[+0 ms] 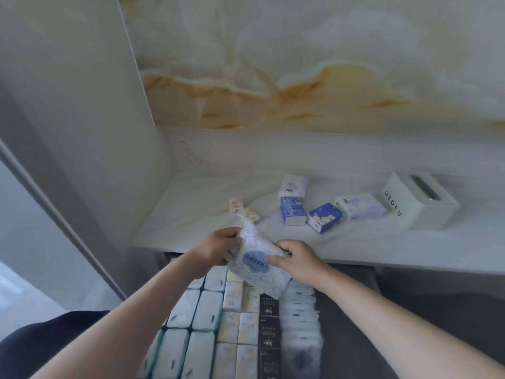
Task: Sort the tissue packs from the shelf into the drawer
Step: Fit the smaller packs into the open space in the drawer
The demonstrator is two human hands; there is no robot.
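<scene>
1. A soft tissue pack [257, 262], wrapped in whitish film with a blue cloud label, is held tilted above the open drawer [355, 310], just in front of the shelf [196, 203] edge.
2. The pack's upper end, where loose film is bunched, is gripped by the curled left hand [218, 248]. Its right edge is pinched by the right hand [297, 259], with the thumb laid over the label face.
3. Handling, as judged: light, squashy, film likely slippery. The bunched end is thought poor purchase, so a hold across the body by both long sides is preferred.
4. A row of similar white-blue packs [300, 318] is seen directly below and is taken as the probable slot.
5. Small beige packs [236, 205], blue packs [293, 213] and white packs [359, 205] are noted on the shelf, beside a white tissue box [418, 203].
</scene>
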